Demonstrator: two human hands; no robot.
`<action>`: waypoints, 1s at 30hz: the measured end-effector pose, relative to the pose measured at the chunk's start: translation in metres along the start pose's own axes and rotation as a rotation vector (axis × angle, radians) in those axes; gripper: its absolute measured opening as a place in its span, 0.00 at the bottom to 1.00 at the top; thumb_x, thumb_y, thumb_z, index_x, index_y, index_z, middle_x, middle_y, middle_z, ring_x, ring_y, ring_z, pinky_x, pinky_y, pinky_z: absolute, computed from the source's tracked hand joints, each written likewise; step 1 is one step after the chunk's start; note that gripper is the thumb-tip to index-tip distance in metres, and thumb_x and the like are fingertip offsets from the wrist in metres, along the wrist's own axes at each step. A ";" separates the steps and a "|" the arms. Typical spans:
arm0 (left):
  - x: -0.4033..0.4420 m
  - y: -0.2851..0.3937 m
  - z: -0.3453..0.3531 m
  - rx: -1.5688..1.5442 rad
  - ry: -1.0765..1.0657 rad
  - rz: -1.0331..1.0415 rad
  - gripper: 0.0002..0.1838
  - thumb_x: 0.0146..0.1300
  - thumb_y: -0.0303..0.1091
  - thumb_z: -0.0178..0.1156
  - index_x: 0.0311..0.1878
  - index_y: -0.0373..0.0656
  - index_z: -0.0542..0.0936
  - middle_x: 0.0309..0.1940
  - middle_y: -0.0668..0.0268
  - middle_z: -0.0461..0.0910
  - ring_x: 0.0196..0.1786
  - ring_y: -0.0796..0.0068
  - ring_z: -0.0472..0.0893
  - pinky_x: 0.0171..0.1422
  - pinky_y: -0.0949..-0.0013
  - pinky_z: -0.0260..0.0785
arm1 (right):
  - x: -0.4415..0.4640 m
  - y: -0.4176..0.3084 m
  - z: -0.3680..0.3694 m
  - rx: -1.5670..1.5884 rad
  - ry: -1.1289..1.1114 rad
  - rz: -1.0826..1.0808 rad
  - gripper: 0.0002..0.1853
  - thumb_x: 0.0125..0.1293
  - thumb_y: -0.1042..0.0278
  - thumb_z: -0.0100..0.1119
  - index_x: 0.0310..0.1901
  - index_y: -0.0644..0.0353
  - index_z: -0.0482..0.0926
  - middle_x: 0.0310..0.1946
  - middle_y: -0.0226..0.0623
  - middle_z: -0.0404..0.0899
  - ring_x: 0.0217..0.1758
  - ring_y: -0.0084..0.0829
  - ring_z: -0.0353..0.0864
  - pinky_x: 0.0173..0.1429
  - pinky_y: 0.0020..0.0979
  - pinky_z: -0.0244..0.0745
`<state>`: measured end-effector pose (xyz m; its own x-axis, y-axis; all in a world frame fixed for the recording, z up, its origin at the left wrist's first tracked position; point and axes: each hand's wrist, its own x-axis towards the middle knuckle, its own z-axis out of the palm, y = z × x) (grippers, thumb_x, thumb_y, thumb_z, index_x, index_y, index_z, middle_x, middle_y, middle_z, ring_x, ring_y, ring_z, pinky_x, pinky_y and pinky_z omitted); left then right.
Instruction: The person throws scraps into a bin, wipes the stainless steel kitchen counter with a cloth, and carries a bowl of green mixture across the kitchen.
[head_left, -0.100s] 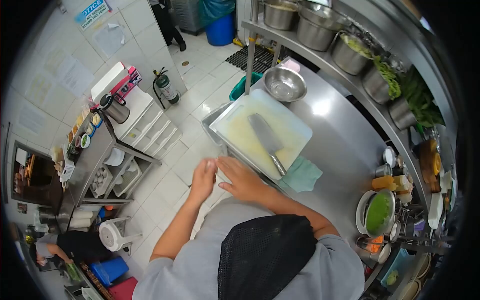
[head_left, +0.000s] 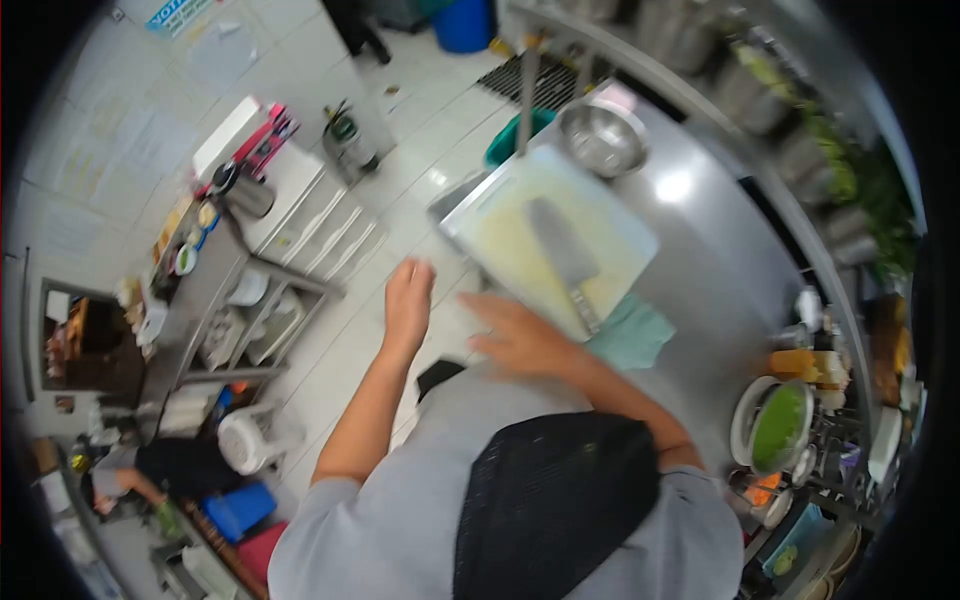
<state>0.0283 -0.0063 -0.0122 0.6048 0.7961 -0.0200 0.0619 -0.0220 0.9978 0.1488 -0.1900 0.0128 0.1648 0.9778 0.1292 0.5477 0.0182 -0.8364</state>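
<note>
Over the floor beside the steel counter, my left hand (head_left: 408, 303) is raised with its fingers curled in, and nothing shows in it. To its right, my right hand (head_left: 520, 333) is stretched out with fingers apart and a little blurred, holding nothing. A gap separates the two hands. Nearest to my right hand is a white cutting board (head_left: 500, 240) with yellowish stains. A cleaver (head_left: 562, 245) lies flat on the board, its handle towards me. A green cloth (head_left: 635, 333) lies by the board's near corner.
A metal bowl (head_left: 603, 140) stands behind the board on the steel counter (head_left: 700, 260). A bowl of green contents (head_left: 780, 428) is at right. Pots line the shelf above. A white stool (head_left: 247, 440) and another person (head_left: 130, 480) are at lower left.
My hands were together and have moved apart, the left one slightly upward. My view has shifted, so the board and counter appear further right.
</note>
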 end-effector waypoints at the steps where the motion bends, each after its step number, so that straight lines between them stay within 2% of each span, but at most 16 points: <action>1: 0.021 0.017 -0.015 -0.045 0.047 -0.021 0.25 0.80 0.51 0.51 0.26 0.47 0.71 0.17 0.75 0.64 0.19 0.84 0.60 0.22 0.74 0.50 | 0.008 -0.004 -0.007 0.207 -0.043 0.105 0.30 0.69 0.61 0.67 0.71 0.61 0.74 0.61 0.52 0.80 0.61 0.45 0.82 0.66 0.43 0.75; 5: 0.074 0.048 -0.034 -0.138 0.101 0.086 0.26 0.80 0.50 0.53 0.23 0.50 0.65 0.17 0.75 0.60 0.18 0.83 0.56 0.22 0.72 0.43 | -0.010 -0.015 -0.054 0.391 -0.198 0.050 0.17 0.72 0.61 0.64 0.55 0.62 0.87 0.42 0.40 0.85 0.45 0.33 0.83 0.51 0.33 0.77; 7: 0.099 0.046 -0.036 -0.150 0.070 -0.003 0.27 0.79 0.50 0.53 0.22 0.50 0.64 0.17 0.75 0.59 0.18 0.82 0.55 0.22 0.71 0.42 | -0.029 -0.017 -0.072 0.674 -0.188 0.092 0.18 0.72 0.55 0.63 0.53 0.61 0.88 0.40 0.38 0.85 0.43 0.29 0.82 0.48 0.31 0.75; 9: 0.129 0.034 -0.042 -0.153 0.025 -0.134 0.25 0.79 0.49 0.54 0.24 0.49 0.66 0.18 0.76 0.59 0.19 0.81 0.55 0.23 0.71 0.46 | -0.045 -0.038 -0.090 0.959 -0.189 0.373 0.25 0.74 0.45 0.60 0.52 0.61 0.89 0.38 0.38 0.84 0.41 0.27 0.81 0.46 0.30 0.73; 11: 0.169 0.013 -0.043 -0.078 -0.041 -0.183 0.23 0.79 0.49 0.55 0.26 0.48 0.67 0.19 0.75 0.60 0.20 0.81 0.56 0.24 0.71 0.48 | -0.042 -0.049 -0.089 1.035 -0.133 0.125 0.34 0.75 0.35 0.54 0.55 0.65 0.86 0.40 0.40 0.84 0.40 0.26 0.80 0.45 0.29 0.72; 12: 0.187 0.004 -0.042 -0.052 -0.067 -0.201 0.22 0.79 0.48 0.55 0.28 0.48 0.68 0.21 0.75 0.61 0.21 0.81 0.57 0.25 0.71 0.50 | -0.040 -0.054 -0.086 1.051 -0.110 0.125 0.34 0.75 0.35 0.54 0.55 0.65 0.86 0.40 0.40 0.84 0.40 0.26 0.80 0.45 0.29 0.72; 13: 0.202 -0.004 -0.044 -0.004 -0.112 -0.219 0.20 0.79 0.49 0.55 0.34 0.45 0.73 0.24 0.73 0.66 0.23 0.79 0.63 0.28 0.69 0.59 | -0.040 -0.059 -0.082 1.030 -0.075 0.148 0.38 0.75 0.31 0.52 0.58 0.67 0.84 0.43 0.41 0.83 0.40 0.27 0.79 0.45 0.30 0.72; 14: 0.215 -0.012 -0.044 0.013 -0.135 -0.230 0.20 0.79 0.49 0.55 0.34 0.45 0.73 0.24 0.73 0.66 0.23 0.79 0.63 0.28 0.69 0.59 | -0.039 -0.064 -0.079 1.010 -0.037 0.174 0.42 0.74 0.28 0.50 0.61 0.69 0.81 0.45 0.42 0.83 0.40 0.28 0.79 0.45 0.30 0.72; 15: 0.226 -0.018 -0.040 0.035 -0.163 -0.241 0.19 0.79 0.49 0.55 0.36 0.43 0.75 0.25 0.72 0.69 0.23 0.79 0.66 0.28 0.69 0.62 | -0.040 -0.069 -0.080 1.022 -0.079 0.234 0.48 0.73 0.25 0.47 0.65 0.72 0.76 0.52 0.47 0.83 0.47 0.35 0.83 0.52 0.33 0.74; 19: 0.282 -0.041 -0.029 0.140 -0.353 -0.256 0.19 0.78 0.48 0.57 0.44 0.39 0.80 0.30 0.68 0.76 0.25 0.78 0.74 0.32 0.68 0.73 | -0.013 -0.103 -0.079 0.968 0.092 0.438 0.50 0.73 0.23 0.44 0.65 0.75 0.75 0.54 0.52 0.83 0.55 0.42 0.85 0.60 0.35 0.75; 21: 0.303 -0.052 -0.020 0.189 -0.403 -0.255 0.18 0.77 0.47 0.58 0.44 0.39 0.80 0.30 0.68 0.76 0.26 0.78 0.74 0.33 0.68 0.74 | -0.005 -0.102 -0.076 1.019 0.012 0.451 0.52 0.72 0.22 0.42 0.64 0.77 0.74 0.56 0.55 0.82 0.60 0.45 0.84 0.67 0.35 0.72; 24: 0.325 -0.066 -0.012 0.288 -0.469 -0.258 0.16 0.76 0.46 0.61 0.45 0.40 0.80 0.32 0.68 0.77 0.28 0.78 0.75 0.36 0.67 0.77 | 0.009 -0.116 -0.065 1.060 0.156 0.540 0.54 0.68 0.20 0.45 0.65 0.78 0.74 0.55 0.56 0.83 0.60 0.45 0.84 0.67 0.35 0.72; 25: 0.334 -0.078 -0.011 0.247 -0.505 -0.343 0.16 0.75 0.45 0.61 0.46 0.41 0.80 0.33 0.68 0.77 0.28 0.77 0.75 0.37 0.67 0.77 | 0.014 -0.125 -0.060 1.062 0.180 0.532 0.54 0.68 0.20 0.45 0.65 0.78 0.74 0.55 0.56 0.83 0.60 0.45 0.84 0.67 0.35 0.72; 27: 0.350 -0.099 -0.011 0.132 -0.552 -0.539 0.13 0.76 0.44 0.60 0.49 0.43 0.78 0.35 0.67 0.77 0.31 0.75 0.75 0.41 0.65 0.78 | 0.026 -0.145 -0.052 1.161 0.429 0.706 0.56 0.65 0.19 0.50 0.64 0.79 0.74 0.55 0.57 0.83 0.60 0.46 0.84 0.67 0.35 0.73; 28: 0.356 -0.111 -0.012 0.142 -0.570 -0.537 0.13 0.76 0.44 0.60 0.49 0.43 0.78 0.35 0.67 0.77 0.31 0.75 0.75 0.41 0.65 0.78 | 0.028 -0.150 -0.052 1.167 0.451 0.704 0.56 0.65 0.19 0.50 0.64 0.79 0.74 0.55 0.57 0.83 0.60 0.46 0.84 0.67 0.35 0.73; 30: 0.369 -0.134 -0.016 -0.033 -0.483 -0.741 0.12 0.76 0.42 0.58 0.50 0.43 0.77 0.33 0.68 0.77 0.29 0.76 0.74 0.38 0.65 0.76 | 0.032 -0.157 -0.053 1.213 0.521 0.725 0.56 0.62 0.21 0.55 0.62 0.81 0.74 0.55 0.58 0.83 0.60 0.47 0.84 0.68 0.37 0.73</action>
<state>0.2300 0.2999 -0.1527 0.6884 0.2563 -0.6786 0.5523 0.4212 0.7194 0.1114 -0.1725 0.1758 0.5023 0.6738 -0.5420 -0.7262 -0.0115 -0.6874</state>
